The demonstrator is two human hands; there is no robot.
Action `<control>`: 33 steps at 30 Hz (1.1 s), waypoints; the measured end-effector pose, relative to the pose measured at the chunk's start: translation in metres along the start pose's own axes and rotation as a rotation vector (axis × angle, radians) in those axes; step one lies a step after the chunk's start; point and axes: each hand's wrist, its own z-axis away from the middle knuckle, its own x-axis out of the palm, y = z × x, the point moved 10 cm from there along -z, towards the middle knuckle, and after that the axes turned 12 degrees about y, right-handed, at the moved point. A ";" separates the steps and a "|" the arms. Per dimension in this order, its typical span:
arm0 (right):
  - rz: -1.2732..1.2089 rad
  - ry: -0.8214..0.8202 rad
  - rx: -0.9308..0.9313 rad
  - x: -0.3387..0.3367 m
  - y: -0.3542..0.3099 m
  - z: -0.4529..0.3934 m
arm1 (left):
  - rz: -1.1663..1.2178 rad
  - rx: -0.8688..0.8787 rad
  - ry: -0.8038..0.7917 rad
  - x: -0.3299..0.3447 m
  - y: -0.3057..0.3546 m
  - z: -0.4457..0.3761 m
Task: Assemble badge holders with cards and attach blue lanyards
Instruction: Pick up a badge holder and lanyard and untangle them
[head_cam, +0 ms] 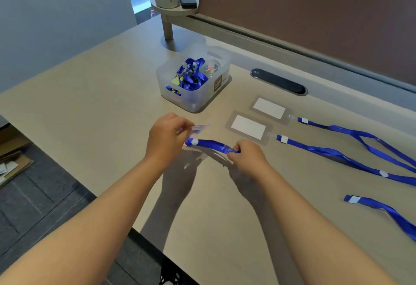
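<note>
Blue ribbon stretches between the two hands just above the surface (112,95): the left hand (167,137) pinches a clear badge holder (198,127) at its fingertips, while the right hand (248,153) grips one end of a blue lanyard (209,144), fingers curled round it. Whether a card already sits in this holder is hard to tell, as it shows edge-on. To the right lie two finished pieces, each a holder with a white card inside, the far one (269,108) and the near one (248,127), both joined to lanyards trailing off to the right. A loose lanyard (382,208) waits near the right edge, unattached. The translucent bin (193,100) beyond the hands holds more blue lanyards and other supplies. By my reading, two sets are done, a third is under way, and several remain.
</note>
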 end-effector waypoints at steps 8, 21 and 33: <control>-0.416 0.230 -0.008 -0.093 -0.069 -0.025 | 0.097 -0.073 0.106 -0.029 0.012 -0.068; -0.698 0.294 0.102 -0.090 -0.185 -0.145 | 0.198 -0.017 0.080 -0.035 -0.054 -0.224; -0.038 0.205 0.032 -0.023 -0.185 -0.190 | 0.243 0.080 -0.038 0.000 -0.088 -0.249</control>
